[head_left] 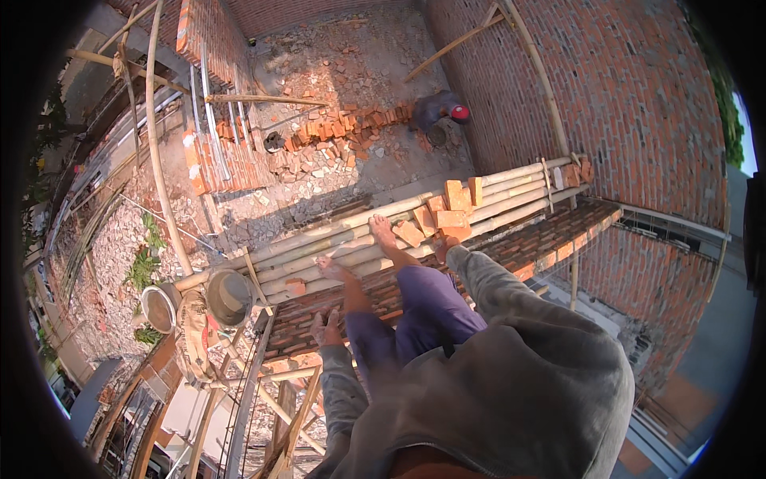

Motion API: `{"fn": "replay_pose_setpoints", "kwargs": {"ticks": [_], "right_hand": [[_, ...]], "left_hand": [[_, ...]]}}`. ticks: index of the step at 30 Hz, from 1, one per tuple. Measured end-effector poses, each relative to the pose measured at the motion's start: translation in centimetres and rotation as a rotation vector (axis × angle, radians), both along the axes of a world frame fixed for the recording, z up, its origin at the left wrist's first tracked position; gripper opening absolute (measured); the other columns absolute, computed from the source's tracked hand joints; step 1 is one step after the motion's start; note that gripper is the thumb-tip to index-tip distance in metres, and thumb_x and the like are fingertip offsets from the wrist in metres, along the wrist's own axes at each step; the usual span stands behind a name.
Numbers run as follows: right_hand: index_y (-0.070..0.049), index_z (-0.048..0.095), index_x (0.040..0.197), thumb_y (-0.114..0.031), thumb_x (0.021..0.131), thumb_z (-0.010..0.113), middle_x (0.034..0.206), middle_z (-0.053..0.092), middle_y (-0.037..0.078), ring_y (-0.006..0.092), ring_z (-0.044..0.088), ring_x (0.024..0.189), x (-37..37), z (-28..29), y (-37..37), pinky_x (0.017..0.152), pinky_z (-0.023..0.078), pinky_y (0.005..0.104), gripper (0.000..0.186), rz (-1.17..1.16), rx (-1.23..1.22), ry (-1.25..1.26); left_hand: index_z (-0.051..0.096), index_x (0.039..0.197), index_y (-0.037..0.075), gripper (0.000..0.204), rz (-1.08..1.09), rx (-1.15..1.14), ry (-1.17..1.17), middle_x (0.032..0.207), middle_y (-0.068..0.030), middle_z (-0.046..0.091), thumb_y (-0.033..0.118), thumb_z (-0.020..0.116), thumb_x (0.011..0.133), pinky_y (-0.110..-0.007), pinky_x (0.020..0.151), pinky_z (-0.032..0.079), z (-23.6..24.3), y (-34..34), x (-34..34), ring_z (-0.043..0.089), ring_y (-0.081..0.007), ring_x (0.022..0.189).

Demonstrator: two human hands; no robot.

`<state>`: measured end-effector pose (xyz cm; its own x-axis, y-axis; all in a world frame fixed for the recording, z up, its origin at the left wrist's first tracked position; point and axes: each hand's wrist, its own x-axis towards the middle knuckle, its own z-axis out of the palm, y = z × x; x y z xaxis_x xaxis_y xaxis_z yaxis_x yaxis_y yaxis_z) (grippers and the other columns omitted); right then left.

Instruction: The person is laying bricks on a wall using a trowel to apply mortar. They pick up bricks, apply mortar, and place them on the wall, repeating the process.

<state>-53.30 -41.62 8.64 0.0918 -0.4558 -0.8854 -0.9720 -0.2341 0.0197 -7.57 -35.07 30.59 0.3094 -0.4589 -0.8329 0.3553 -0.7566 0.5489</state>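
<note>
My right hand (442, 249) reaches down to a small pile of orange bricks (453, 219) on the bamboo platform. It is right against the nearest brick (456, 232); its fingers are mostly hidden, so whether they grip cannot be told. Over the top of a brick wall (299, 326) hangs my left hand (325, 328), with its fingers apart and nothing visible in them. My bare feet stand on the bamboo poles (359, 254), just left of the pile. A broken piece of brick (296, 286) lies on the poles near my left foot.
Two buckets, one grey (229, 297) and one pale-rimmed (159, 309), stand at the platform's left end beside a sack (194, 335). Far below, a person in a red cap (439, 110) bends near scattered bricks (343, 126). Upright bamboo poles (154, 144) and a tall brick wall (630, 104) flank the drop.
</note>
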Motion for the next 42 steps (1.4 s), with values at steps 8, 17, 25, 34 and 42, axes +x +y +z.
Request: {"fn": "replay_pose_setpoints", "kwargs": {"ticks": [8, 17, 25, 34, 42], "right_hand": [[-0.007, 0.074, 0.121, -0.022, 0.097, 0.06, 0.123, 0.074, 0.017, 0.0354, 0.07, 0.117, 2.5, -10.8, -8.8, 0.096, 0.057, 0.0448, 0.031, -0.809, -0.115, -0.031], [-0.002, 0.072, 0.12, -0.023, 0.101, 0.052, 0.125, 0.071, 0.023, 0.0389, 0.068, 0.12, 4.7, -21.3, -16.4, 0.099, 0.056, 0.0474, 0.036, -0.635, -0.177, -0.121], [-0.002, 0.076, 0.114, -0.015, 0.09, 0.057, 0.122, 0.072, 0.024, 0.0417, 0.068, 0.118, 5.7, -31.2, -18.9, 0.101, 0.055, 0.0475, 0.033, -0.559, -0.157, -0.022], [-0.004, 0.076, 0.109, -0.019, 0.093, 0.062, 0.114, 0.073, 0.024, 0.0405, 0.071, 0.108, 4.0, -41.3, -17.6, 0.091, 0.058, 0.0464, 0.026, -0.325, -0.236, -0.058], [-0.002, 0.08, 0.105, -0.015, 0.093, 0.062, 0.114, 0.074, 0.021, 0.0379, 0.073, 0.104, 6.5, -40.9, -17.8, 0.087, 0.06, 0.0457, 0.025, -0.383, -0.294, -0.066]], "left_hand": [[0.065, 0.127, 0.004, 0.03, 0.052, 0.04, 0.169, 0.109, -0.004, 0.07, 0.01, 0.069, 0.098, -0.03, 0.075, 0.059, -12.5, -3.5, -6.5, 0.067, -0.0117, 0.09], [0.066, 0.122, 0.002, 0.024, 0.088, -0.013, 0.181, 0.107, -0.0053, 0.07, 0.011, 0.069, 0.099, -0.028, 0.076, 0.058, -24.5, -5.7, -8.9, 0.067, -0.0121, 0.091], [0.066, 0.124, 0.003, 0.029, 0.166, 0.142, 0.128, 0.11, -0.0059, 0.067, 0.019, 0.065, 0.1, -0.033, 0.081, 0.057, -29.5, -6.9, -9.6, 0.066, -0.0177, 0.097], [0.062, 0.13, -0.003, 0.034, 0.198, 0.074, 0.218, 0.113, -0.01, 0.068, 0.016, 0.063, 0.102, -0.034, 0.084, 0.058, -30.1, -9.4, -10.2, 0.066, -0.0175, 0.096], [0.062, 0.133, -0.001, 0.037, 0.207, 0.065, 0.211, 0.107, -0.0081, 0.07, 0.019, 0.066, 0.102, -0.028, 0.074, 0.059, -30.4, -9.5, -9.5, 0.068, -0.0155, 0.09]]}}
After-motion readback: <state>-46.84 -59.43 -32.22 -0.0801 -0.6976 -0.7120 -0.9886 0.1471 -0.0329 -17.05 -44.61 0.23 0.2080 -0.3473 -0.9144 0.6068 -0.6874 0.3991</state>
